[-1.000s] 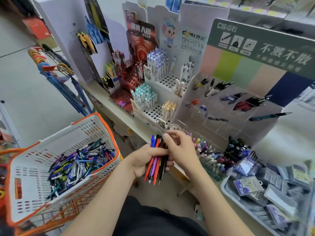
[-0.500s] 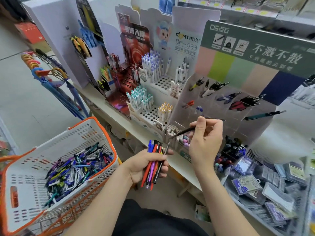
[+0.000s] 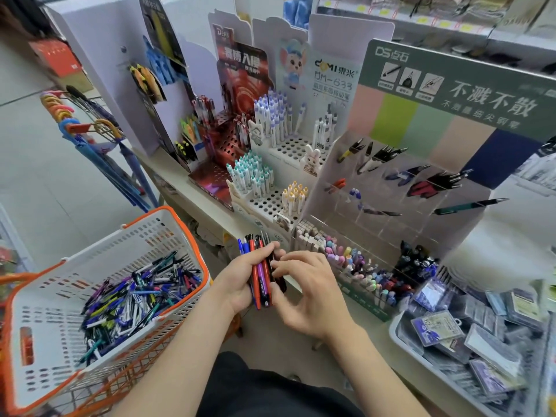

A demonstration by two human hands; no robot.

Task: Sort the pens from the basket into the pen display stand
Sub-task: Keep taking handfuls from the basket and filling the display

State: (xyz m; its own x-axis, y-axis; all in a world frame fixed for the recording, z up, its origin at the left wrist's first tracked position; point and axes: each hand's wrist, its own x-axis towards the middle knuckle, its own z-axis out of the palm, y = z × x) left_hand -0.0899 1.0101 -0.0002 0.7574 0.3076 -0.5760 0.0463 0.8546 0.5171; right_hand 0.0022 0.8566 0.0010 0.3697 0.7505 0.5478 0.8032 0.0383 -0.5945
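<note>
Bundle (image 3: 261, 275): red, purple, blue, black pens, near upright, gripped in my left hand (image 3: 240, 284), top ends fanned above fingers. My right hand (image 3: 310, 293) pinches dark pen (image 3: 281, 282) at bundle's right edge.

Basket (image 3: 45, 311): white plastic, orange rim, near left, tilted. Loose pens (image 3: 135, 299) heaped inside, mostly blue, black, white, crisscrossed.

Stand (image 3: 469, 227): clear tiered slots under green header, far right. Few dark pens in upper slots, teal pen (image 3: 469, 205) alone at right, pastel ones crowd near row.

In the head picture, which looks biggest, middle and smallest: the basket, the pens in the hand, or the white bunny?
1. basket
2. bunch of pens
3. white bunny, which stands farther away
</note>
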